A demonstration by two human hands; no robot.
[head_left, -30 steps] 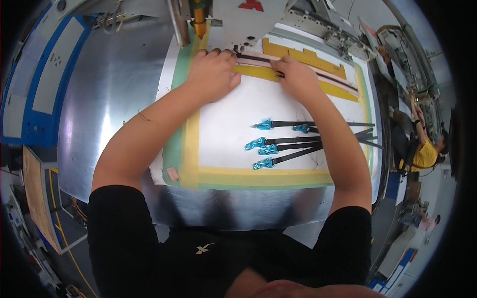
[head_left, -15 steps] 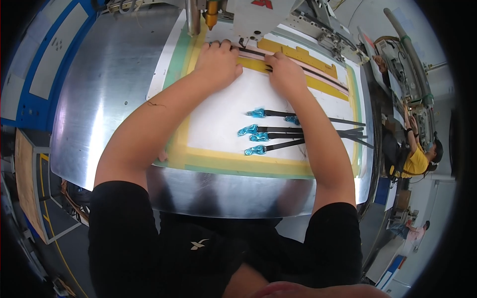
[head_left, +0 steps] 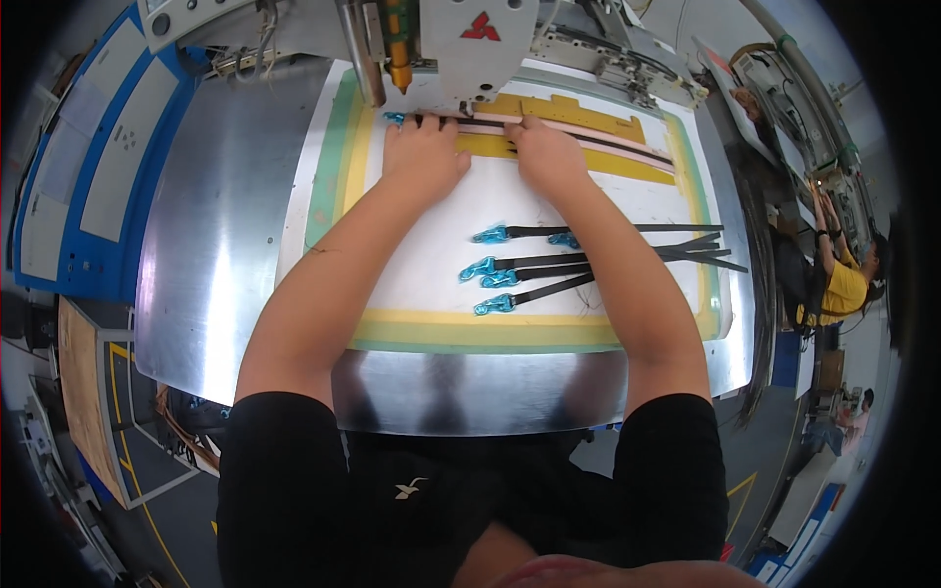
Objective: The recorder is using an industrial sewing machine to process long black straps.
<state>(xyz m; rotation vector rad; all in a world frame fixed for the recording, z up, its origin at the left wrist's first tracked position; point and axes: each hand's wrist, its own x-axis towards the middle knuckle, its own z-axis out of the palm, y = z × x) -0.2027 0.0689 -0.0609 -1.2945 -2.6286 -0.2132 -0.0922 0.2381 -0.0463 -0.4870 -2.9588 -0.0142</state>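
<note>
A black strap (head_left: 484, 122) lies lengthwise in a pinkish-edged channel between yellow plates (head_left: 627, 165), beneath a machine head. My left hand (head_left: 421, 155) presses bent fingertips down on the strap near its left end, thumb apart. A blue clear-wrapped piece (head_left: 393, 117) shows just beyond those fingers. My right hand (head_left: 549, 155) has its fingertips at the channel, further right. Small dark twin tips stick out from under its fingers, seemingly a two-pronged tool; most of it is hidden. Nearer me lie several black straps (head_left: 549, 263) with blue wrapped ends (head_left: 478, 268).
Above the hands hangs the white machine head (head_left: 477, 49), with an orange-tipped cylinder (head_left: 399, 69) at its left. A white sheet edged with yellow and green tape (head_left: 470, 328) covers part of the metal table (head_left: 216, 225). Someone in a yellow shirt (head_left: 845, 289) works at the far right.
The view has shifted, so the table and machine sit lower in the picture. More of the blue wrapped piece shows beside my left fingers. Both hands stay along the channel.
</note>
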